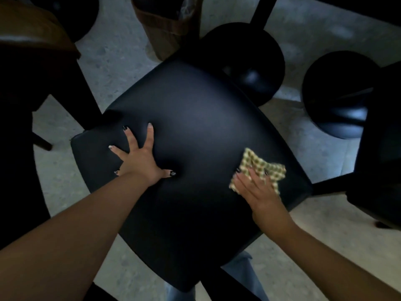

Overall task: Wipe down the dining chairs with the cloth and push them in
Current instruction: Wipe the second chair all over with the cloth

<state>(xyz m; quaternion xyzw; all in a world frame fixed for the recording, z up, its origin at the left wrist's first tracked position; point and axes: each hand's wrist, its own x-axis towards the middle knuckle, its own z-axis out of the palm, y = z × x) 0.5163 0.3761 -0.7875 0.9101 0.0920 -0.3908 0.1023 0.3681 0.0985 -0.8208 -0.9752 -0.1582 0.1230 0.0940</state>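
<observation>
A black padded chair seat fills the middle of the view, seen from above. My left hand lies on its left part with fingers spread flat, pressing into the cushion. My right hand presses a green-and-cream checked cloth flat against the right side of the seat, near the edge. The fingers lie straight over the cloth.
Two round black table bases stand on the pale floor beyond the seat. A brown bin sits at the top. A wooden tabletop is at top left, another dark chair at right.
</observation>
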